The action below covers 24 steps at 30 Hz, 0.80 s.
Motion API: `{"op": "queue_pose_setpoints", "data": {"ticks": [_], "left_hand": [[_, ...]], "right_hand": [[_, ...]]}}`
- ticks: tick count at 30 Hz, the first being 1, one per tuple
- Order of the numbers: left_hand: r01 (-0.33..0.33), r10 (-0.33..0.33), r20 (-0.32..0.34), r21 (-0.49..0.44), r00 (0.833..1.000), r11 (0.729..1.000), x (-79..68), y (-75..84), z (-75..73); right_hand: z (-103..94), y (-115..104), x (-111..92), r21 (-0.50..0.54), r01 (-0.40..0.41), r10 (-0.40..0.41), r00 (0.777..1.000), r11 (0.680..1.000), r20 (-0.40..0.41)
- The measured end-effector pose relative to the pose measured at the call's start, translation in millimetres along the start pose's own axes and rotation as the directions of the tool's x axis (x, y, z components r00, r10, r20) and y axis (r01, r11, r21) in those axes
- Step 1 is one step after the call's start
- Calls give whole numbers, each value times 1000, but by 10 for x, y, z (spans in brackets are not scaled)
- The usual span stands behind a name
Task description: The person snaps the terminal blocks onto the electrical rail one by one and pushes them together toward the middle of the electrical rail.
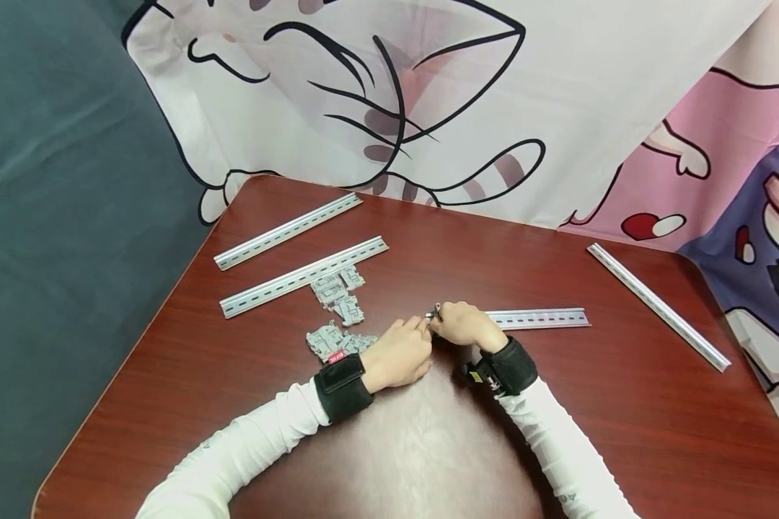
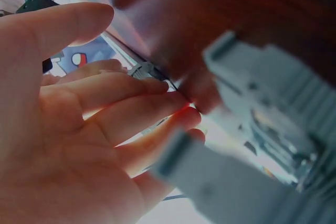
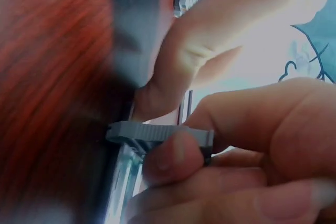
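Note:
My right hand [image 1: 462, 323] pinches a small grey terminal block [image 3: 163, 132] at the left part of a slotted metal DIN rail [image 1: 545, 318]. In the right wrist view the block sits across the rail, with fingertips close around it. My left hand [image 1: 399, 353] reaches in from the left, its fingertips right beside the right hand's fingers. Seen in the left wrist view, its fingers are extended and the thumb stands apart. Loose grey terminal blocks [image 1: 327, 340] lie by the left wrist, and more grey blocks [image 1: 331, 288] lie farther back. The rail's left end is hidden behind the hands.
Two more DIN rails, a rear rail [image 1: 288, 231] and a nearer rail [image 1: 304, 277], lie slanted at the back left. Another rail [image 1: 658, 306] lies diagonally at the right. The brown table [image 1: 389, 461] meets a printed cloth [image 1: 467, 94] behind.

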<state>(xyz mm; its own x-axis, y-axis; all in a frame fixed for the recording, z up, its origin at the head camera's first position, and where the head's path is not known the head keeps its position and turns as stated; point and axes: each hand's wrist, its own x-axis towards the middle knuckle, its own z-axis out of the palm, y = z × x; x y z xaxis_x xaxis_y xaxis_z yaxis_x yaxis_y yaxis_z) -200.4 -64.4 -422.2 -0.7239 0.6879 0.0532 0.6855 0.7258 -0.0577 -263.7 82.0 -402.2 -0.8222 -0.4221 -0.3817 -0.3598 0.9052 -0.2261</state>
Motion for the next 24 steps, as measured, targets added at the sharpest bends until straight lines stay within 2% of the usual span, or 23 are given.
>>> {"op": "queue_pose_setpoints", "data": {"ticks": [9, 15, 17, 20, 22, 24], "left_hand": [[3, -3, 14, 1, 1000, 1000, 20, -10, -55], [11, -10, 71, -10, 997, 1000, 94, -8, -93], [36, -33, 72, -36, 997, 999, 103, -20, -114], [103, -101, 24, -106, 995, 989, 76, -87, -172], [159, -163, -14, -153, 987, 975, 30, -169, -227], [224, -232, -22, -188, 972, 956, -31, -271, -293]], "right_hand": [[-116, -60, 58, -30, -39, 41, 996, 999, 76], [-133, -4, 23, 5, -84, 83, 994, 996, 77], [-127, 5, 10, 9, -85, 85, 994, 996, 74], [-101, 0, -6, 23, -76, 74, 995, 997, 66], [-82, -14, -21, 31, -64, 63, 997, 997, 55], [-68, -29, -40, 41, -62, 60, 997, 997, 45]]}}
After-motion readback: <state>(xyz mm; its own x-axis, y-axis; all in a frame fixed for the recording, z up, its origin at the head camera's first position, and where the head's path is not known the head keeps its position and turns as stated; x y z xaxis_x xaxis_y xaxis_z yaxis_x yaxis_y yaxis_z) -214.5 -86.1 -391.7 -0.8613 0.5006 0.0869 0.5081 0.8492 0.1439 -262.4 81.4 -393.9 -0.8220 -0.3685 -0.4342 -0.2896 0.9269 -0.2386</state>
